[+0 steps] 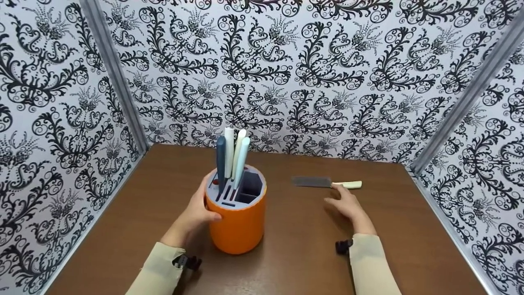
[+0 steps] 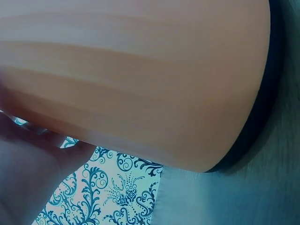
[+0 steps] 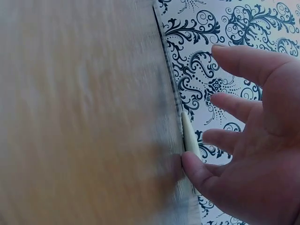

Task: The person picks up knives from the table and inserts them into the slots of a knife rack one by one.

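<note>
An orange round knife block (image 1: 237,229) with a grey slotted top stands upright on the table. Several knives are in its slots, among them one with a dark blue handle (image 1: 221,157) and one with a pale blue handle (image 1: 242,157). My left hand (image 1: 194,211) grips the block's left side, thumb at the front; its other fingers are partly hidden. To the right lies a broad-bladed kitchen knife (image 1: 312,181), its cream handle (image 3: 188,133) pointing right. At that handle is my right hand (image 1: 347,203), fingers spread and not closed round it; whether the fingertips touch cannot be told.
The brown wooden table (image 1: 286,254) holds both the block and the loose knife. Patterned black-and-white panels (image 1: 262,82) enclose it at the back and both sides. An open compartment (image 1: 250,184) takes up the right part of the block's top.
</note>
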`<state>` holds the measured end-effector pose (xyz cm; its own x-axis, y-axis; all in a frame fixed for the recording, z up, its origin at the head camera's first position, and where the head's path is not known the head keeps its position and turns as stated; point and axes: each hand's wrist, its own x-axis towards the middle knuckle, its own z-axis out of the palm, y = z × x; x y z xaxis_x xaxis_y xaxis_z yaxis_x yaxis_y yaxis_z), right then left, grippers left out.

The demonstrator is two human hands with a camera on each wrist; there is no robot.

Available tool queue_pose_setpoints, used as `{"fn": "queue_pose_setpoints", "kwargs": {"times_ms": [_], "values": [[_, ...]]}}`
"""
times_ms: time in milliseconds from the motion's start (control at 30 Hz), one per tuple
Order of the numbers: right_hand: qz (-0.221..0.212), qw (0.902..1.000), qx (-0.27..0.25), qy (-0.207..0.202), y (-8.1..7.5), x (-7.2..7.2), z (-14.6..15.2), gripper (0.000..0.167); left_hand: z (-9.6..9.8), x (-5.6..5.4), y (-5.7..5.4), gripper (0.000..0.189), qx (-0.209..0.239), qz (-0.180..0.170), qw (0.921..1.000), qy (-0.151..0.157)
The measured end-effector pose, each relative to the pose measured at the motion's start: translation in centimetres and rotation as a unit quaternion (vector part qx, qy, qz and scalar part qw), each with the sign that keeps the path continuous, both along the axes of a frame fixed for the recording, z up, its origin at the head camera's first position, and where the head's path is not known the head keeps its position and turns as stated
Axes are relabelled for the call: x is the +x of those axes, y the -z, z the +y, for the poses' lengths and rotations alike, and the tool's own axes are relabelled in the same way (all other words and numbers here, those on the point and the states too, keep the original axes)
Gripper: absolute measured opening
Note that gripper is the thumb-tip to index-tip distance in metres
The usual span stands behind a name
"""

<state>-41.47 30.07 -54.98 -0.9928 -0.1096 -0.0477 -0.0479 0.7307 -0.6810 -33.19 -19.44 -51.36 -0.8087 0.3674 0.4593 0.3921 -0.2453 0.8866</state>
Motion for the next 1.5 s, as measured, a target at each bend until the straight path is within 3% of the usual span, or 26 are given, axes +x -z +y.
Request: {"fn": "queue_pose_setpoints", "kwargs": {"times_ms": [167, 333, 567, 767, 900, 1033, 1133, 1300, 1500], "values": [[-0.001, 0.9999, 0.011, 0.002, 0.1, -0.2, -0.1, 0.069, -0.1, 0.2, -0.1, 0.126, -0.003, -0.007, 0.9999, -0.009], [0.02, 0.9993, -0.009, 0.031, -0.2, -0.3, 0.4, 0.066, -0.1, 0.3, -0.1, 0.125, -0.012, -0.017, 0.9997, -0.015], [0.058, 0.9958, -0.026, 0.067, -0.6, -0.8, 2.7, 0.061, 0.0, 0.3, -0.1, 0.126, -0.012, -0.002, 0.9999, -0.011], [0.068, 0.9936, 0.002, 0.09, -0.7, -1.3, 3.8, 0.063, 0.0, 0.2, -0.1, 0.125, -0.016, 0.0, 0.9998, -0.013], [0.051, 0.9965, -0.016, 0.065, -1.0, -1.6, 3.8, 0.064, 0.0, 0.0, 0.0, 0.125, -0.011, 0.001, 0.9999, -0.009], [-0.004, 0.9985, -0.055, 0.009, -1.0, -1.8, 3.4, 0.068, -0.2, -0.2, 0.3, 0.126, -0.01, 0.009, 0.9998, -0.011], [-0.022, 0.9988, -0.041, -0.015, -0.8, -1.9, 3.0, 0.07, -0.3, -0.2, 0.4, 0.126, -0.009, 0.015, 0.9998, -0.013], [0.007, 1.0, 0.002, 0.003, -0.6, -2.3, 3.3, 0.069, -0.2, -0.2, 0.3, 0.126, -0.006, 0.01, 0.9999, -0.009], [0.037, 0.9986, 0.014, 0.036, -0.6, -2.7, 4.7, 0.062, 0.1, 0.0, 0.1, 0.126, -0.007, 0.012, 0.9999, -0.006]]}}
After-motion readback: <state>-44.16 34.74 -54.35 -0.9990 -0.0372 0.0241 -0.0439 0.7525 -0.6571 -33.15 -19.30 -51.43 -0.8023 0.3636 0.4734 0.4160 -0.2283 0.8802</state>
